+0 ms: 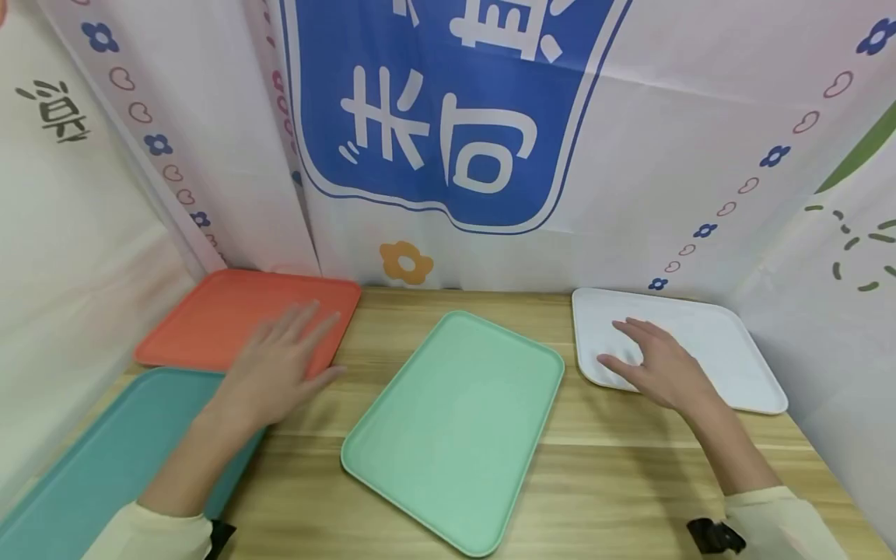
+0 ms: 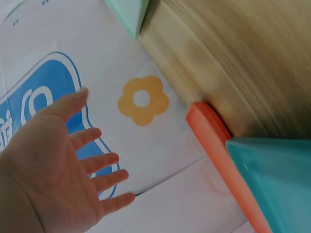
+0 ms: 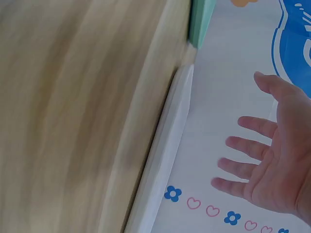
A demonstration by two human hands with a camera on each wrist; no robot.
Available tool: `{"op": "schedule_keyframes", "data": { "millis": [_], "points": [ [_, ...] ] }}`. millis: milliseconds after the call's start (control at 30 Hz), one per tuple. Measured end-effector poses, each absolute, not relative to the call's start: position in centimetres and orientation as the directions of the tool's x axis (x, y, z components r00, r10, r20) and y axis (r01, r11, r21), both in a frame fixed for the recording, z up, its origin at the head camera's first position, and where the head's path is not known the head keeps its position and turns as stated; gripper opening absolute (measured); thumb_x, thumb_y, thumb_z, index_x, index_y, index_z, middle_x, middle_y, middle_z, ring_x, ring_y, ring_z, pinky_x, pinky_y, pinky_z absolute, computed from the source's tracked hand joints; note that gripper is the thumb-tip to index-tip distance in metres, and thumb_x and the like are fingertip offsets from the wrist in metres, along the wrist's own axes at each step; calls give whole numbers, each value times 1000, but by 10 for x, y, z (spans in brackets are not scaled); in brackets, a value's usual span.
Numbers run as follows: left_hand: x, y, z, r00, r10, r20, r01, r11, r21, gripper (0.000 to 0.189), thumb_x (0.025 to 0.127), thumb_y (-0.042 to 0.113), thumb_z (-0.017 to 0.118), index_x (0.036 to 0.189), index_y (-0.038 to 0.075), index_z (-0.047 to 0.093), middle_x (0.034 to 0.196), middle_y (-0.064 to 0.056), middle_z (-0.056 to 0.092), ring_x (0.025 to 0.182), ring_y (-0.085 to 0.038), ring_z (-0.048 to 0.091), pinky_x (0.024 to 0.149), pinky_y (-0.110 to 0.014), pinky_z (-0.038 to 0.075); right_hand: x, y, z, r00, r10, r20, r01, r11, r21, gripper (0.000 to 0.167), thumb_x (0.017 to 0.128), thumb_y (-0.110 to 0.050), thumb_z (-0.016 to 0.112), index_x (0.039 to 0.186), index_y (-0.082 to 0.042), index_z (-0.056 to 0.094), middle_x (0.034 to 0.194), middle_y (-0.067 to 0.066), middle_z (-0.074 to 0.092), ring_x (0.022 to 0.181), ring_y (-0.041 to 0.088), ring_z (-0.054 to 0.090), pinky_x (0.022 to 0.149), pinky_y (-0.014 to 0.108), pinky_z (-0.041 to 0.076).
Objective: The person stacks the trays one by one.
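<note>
The left hand [image 1: 274, 369] hovers by the red tray [image 1: 217, 319], the right hand [image 1: 661, 365] by the white tray [image 1: 721, 350], a mint tray [image 1: 455, 428] between; both spread-fingered, gripping nothing.

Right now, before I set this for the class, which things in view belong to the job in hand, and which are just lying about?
Likely in the job:
- left hand and right hand, both empty
- coral-red tray
- white tray
- teal tray
- mint-green tray

Probably just surroundings:
- wood-grain table
- printed white cloth

Head view downward, wrist views low (seemingly tilted).
</note>
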State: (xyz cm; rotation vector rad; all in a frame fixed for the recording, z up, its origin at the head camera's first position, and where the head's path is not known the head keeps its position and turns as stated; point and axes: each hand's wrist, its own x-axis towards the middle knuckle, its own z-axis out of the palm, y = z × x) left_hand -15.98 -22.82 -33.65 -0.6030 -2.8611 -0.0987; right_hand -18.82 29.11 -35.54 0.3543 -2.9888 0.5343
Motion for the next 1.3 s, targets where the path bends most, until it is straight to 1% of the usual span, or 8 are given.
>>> {"op": "schedule_keyframes", "data": {
  "millis": [100,200,367,500,767,900,1033,1300],
  "points": [
    [-159,-224,-337,-872,424,246,445,895,32,70,97,37,73,152,3,48,156,-30,41,142,-52,39,113,-69,35,-192,283,-353,-972,-221,83,-236,885,-402,74,101,-52,62,150,1,49,153,28,47,141,51,41,109,70,38],
    [-157,-222,-338,-860,440,259,469,881,64,66,95,31,76,148,1,53,151,-31,46,138,-51,45,108,-69,41,-198,277,-353,-967,-242,84,-254,862,-440,69,101,-44,66,149,3,51,149,28,51,139,50,44,110,68,38],
    [-151,-218,-340,-846,469,253,507,854,112,59,95,28,76,143,-2,57,144,-31,53,128,-49,55,98,-67,49,-204,268,-354,-956,-275,103,-291,836,-465,59,100,-29,69,144,7,53,145,30,54,138,50,46,112,66,38],
    [-146,-216,-342,-839,487,242,523,844,116,56,96,27,75,141,-2,59,139,-28,58,124,-46,59,97,-63,52,-207,262,-355,-948,-297,114,-315,824,-472,55,99,-23,69,142,9,54,140,31,58,131,51,53,108,65,43],
    [-136,-211,-344,-836,500,224,540,823,178,53,97,27,74,141,1,59,137,-23,61,116,-40,66,92,-57,57,-215,252,-362,-946,-306,103,-314,799,-513,58,101,-23,67,147,8,49,135,31,62,124,50,59,102,63,49],
    [-134,-207,-343,-830,508,230,551,811,195,52,98,26,74,140,1,60,138,-21,60,117,-39,66,93,-56,57,-221,249,-367,-943,-317,101,-321,781,-536,58,101,-21,67,146,10,48,135,31,61,122,50,61,101,62,51],
    [-132,-204,-342,-829,511,228,553,809,200,53,95,23,77,140,1,60,138,-21,60,116,-38,67,92,-54,58,-225,245,-370,-944,-317,94,-314,770,-555,56,101,-22,67,145,9,50,134,31,62,121,49,61,100,61,51],
    [-127,-200,-342,-838,509,197,543,811,219,57,87,14,85,137,2,62,136,-18,62,101,-30,71,81,-45,62,-233,239,-378,-929,-352,119,-355,750,-558,47,100,-20,67,136,9,60,135,27,64,120,47,63,102,61,51]
  ]
}}
